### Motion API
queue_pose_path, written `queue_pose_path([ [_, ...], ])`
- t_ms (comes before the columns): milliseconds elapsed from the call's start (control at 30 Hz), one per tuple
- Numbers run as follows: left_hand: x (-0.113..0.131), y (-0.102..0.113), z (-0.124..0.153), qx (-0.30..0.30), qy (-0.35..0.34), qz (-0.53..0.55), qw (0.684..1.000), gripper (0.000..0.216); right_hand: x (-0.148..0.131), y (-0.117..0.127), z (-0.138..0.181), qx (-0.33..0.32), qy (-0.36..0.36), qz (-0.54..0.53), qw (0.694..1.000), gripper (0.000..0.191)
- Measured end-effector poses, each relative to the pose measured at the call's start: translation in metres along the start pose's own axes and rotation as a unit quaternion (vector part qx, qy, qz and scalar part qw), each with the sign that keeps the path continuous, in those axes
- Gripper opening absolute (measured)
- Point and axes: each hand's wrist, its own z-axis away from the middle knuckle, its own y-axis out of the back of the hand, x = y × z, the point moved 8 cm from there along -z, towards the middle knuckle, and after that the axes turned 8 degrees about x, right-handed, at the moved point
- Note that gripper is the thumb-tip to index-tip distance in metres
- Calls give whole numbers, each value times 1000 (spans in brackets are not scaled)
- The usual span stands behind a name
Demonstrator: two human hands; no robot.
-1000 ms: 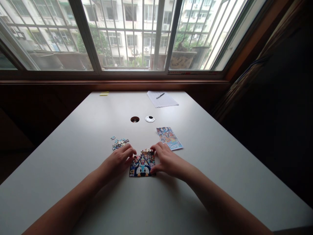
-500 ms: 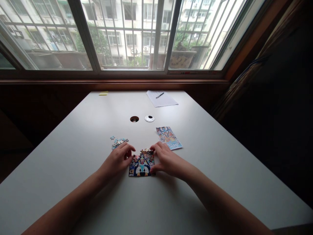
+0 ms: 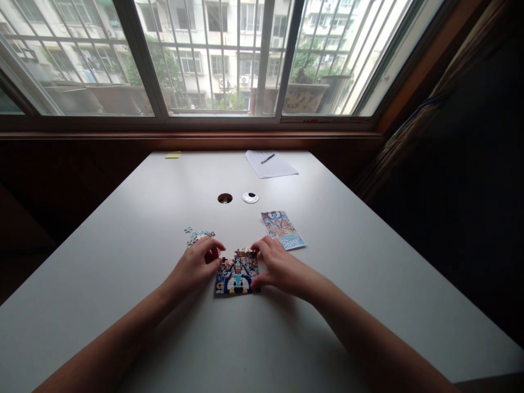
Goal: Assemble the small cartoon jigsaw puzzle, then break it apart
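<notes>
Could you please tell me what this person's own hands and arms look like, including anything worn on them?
The left hand and right hand are ungloved, with no rings visible. The left forearm and right forearm look bare, without a watch or bracelet in view.

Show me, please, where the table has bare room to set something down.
Bare table lies between the loose pieces and the left edge, and between the picture card and the right edge. It is crowded around the puzzle, left hand and right hand.
</notes>
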Motion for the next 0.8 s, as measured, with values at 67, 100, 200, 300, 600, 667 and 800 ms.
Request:
queue_pose_path([
  [67, 0, 0, 0, -2, -3, 3, 1000, 13, -1, 1, 0, -1, 0, 1, 1000, 75],
  [100, 0, 0, 0, -2, -5, 5, 1000, 12, -2, 1, 0, -2, 0, 2, 1000, 75],
  [200, 1, 1, -1, -1, -14, 17, 1000, 11, -4, 2, 0, -3, 1, 2, 1000, 73],
  [300, 2, 1, -1, -8, -15, 43, 999, 12, -5, 3, 0, -2, 1, -4, 1000, 71],
  [600, -3, -3, 1, -29, 21, 126, 991, 12, -8, 3, -1, -1, 26, -35, 999, 66],
  [667, -5, -5, 2, -41, 14, 134, 990, 14, -8, 3, -1, -5, 29, -39, 999, 62],
  [800, -11, -13, 3, -70, 3, 121, 990, 19, -10, 5, -1, -12, 37, -42, 998, 53],
])
